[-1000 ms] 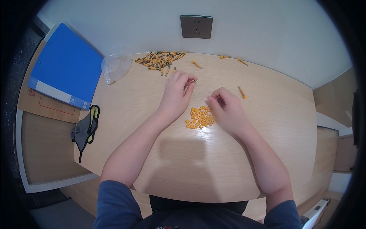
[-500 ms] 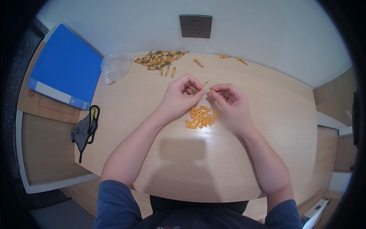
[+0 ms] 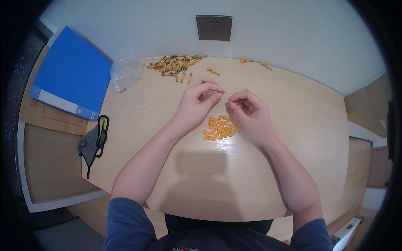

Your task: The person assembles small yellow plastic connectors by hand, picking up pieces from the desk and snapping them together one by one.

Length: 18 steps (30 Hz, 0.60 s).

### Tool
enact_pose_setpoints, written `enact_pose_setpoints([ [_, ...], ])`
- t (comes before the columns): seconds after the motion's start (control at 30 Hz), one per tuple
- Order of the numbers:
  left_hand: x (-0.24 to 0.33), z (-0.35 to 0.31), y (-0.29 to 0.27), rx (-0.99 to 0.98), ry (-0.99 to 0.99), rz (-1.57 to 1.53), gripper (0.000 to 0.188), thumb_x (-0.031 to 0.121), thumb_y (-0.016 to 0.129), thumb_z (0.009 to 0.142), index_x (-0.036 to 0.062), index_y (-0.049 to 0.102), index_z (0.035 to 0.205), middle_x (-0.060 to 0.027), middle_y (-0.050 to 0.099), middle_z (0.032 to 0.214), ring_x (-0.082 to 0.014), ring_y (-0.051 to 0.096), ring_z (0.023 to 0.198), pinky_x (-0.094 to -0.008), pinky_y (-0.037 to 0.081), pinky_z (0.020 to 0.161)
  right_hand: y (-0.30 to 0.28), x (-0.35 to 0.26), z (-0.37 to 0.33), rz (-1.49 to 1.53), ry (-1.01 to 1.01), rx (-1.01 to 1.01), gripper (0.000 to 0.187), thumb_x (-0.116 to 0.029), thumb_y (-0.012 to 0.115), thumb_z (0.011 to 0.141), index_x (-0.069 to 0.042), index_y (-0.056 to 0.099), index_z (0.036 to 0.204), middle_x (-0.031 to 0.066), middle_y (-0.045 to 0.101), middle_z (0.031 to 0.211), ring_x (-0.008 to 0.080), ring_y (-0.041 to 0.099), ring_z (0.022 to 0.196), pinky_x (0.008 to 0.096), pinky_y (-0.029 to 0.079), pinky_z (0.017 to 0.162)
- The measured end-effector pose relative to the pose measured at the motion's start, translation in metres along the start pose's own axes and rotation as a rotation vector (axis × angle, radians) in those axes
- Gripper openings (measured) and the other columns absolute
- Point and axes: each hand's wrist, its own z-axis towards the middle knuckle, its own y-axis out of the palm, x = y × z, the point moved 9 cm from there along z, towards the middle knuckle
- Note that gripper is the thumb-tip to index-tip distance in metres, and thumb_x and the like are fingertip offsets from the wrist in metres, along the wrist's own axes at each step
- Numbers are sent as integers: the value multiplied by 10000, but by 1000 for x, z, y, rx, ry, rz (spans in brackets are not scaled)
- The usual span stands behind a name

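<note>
We hold our left hand (image 3: 196,105) and right hand (image 3: 250,113) raised close together above the wooden table (image 3: 293,125), fingertips nearly meeting; the right pinches a small orange sleeve (image 3: 230,101), while what the left pinches is too small to tell. Both forearms angle in from below. Just beneath lies the pile of orange sleeves (image 3: 219,127); farther off, the heap of assembled pins (image 3: 175,65), a plastic bag (image 3: 125,74) and a blue folder (image 3: 71,77).
</note>
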Motion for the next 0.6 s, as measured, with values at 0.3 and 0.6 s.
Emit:
enact_pose_setpoints([
  [0.3,-20,-3,0,-62,-135,-172,92,64,810,1082,30,734,1120,-8,764,1054,-46,652,923,-238,539,825,2,-5,2,-35,-101,-13,151,44,753,1067,-6,722,1206,43,683,1166,125,660,1051,308,578,957],
  [0.6,-11,-4,9,-99,-150,-186,62,70,828,1055,42,777,1077,42,720,915,-14,553,768,-220,489,704,-5,-1,3,96,-25,26,170,30,701,1113,-19,687,1276,58,717,1082,107,706,1003,270,576,882],
])
